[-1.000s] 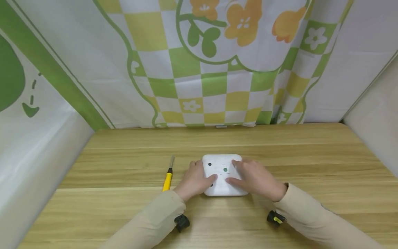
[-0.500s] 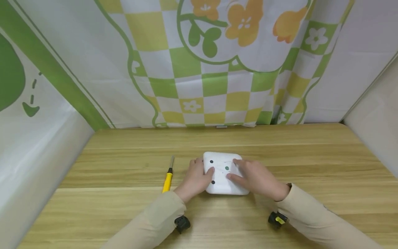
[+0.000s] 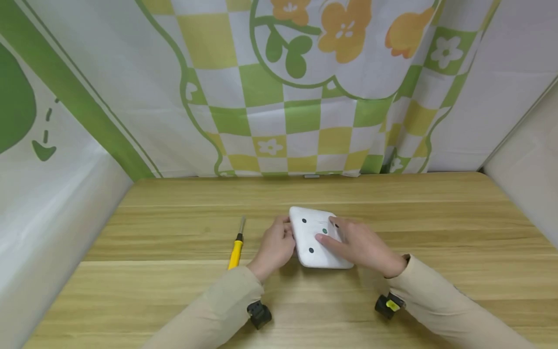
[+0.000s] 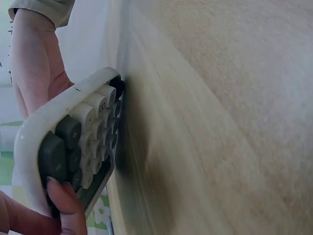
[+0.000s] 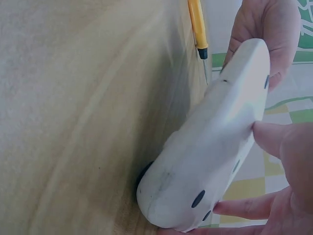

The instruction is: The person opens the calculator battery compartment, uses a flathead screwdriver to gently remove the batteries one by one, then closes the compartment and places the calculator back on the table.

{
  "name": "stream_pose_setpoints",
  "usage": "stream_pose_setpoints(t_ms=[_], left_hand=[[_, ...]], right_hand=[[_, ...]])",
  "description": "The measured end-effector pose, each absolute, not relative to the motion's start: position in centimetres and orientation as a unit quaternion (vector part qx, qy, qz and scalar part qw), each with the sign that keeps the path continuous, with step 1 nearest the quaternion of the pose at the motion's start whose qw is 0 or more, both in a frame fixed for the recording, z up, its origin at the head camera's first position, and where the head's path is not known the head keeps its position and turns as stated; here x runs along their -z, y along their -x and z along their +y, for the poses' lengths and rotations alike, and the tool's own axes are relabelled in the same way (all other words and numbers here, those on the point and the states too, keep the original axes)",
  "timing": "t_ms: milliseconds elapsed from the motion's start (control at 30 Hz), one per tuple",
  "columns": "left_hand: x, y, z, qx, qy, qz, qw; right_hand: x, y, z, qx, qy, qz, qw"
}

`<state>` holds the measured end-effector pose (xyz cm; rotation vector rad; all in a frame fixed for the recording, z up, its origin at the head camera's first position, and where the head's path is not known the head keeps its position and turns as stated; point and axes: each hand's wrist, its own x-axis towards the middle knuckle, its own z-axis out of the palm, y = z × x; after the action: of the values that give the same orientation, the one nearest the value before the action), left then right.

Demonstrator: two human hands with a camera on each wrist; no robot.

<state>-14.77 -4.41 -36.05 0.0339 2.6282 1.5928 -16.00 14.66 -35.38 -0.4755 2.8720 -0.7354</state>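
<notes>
A white number keypad [image 3: 314,257] with dark round feet is tilted key side down, its left edge raised off the table. White and dark green round keys [image 4: 88,142] show on its underside in the left wrist view. The left hand [image 3: 277,245] grips the raised left edge, fingertips against the dark keys, its thumb out of sight in the head view. The right hand [image 3: 364,245] holds the right part, its thumb [image 5: 271,137] and a finger on the back; another finger reaches the lower edge in the right wrist view.
A screwdriver [image 3: 235,252] with a yellow handle lies on the wooden table [image 3: 174,232], left of the left hand. A checked floral curtain [image 3: 301,116] hangs behind the table's far edge. Dark wrist cameras [image 3: 259,315] sit beneath both cuffs.
The keypad lay nearly flat one second ago; its left side has since come up and it has turned slightly. The left thumb has left the keypad's back.
</notes>
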Motion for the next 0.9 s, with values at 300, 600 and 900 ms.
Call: stream_pose_setpoints(t_ms=[300, 600, 900], left_hand=[[36.5, 14.8, -4.5, -0.518, -0.052, 0.851, 0.068], [36.9, 14.5, -4.1, -0.624, -0.064, 0.766, 0.138], [37.1, 14.7, -3.8, -0.696, -0.074, 0.688, 0.189]], right_hand=[[35.4, 16.0, 14.5, 0.249, 0.139, 0.955, 0.084], [35.6, 16.0, 14.7, 0.311, 0.129, 0.935, 0.108], [35.7, 15.9, 14.6, 0.357, 0.137, 0.917, 0.118]])
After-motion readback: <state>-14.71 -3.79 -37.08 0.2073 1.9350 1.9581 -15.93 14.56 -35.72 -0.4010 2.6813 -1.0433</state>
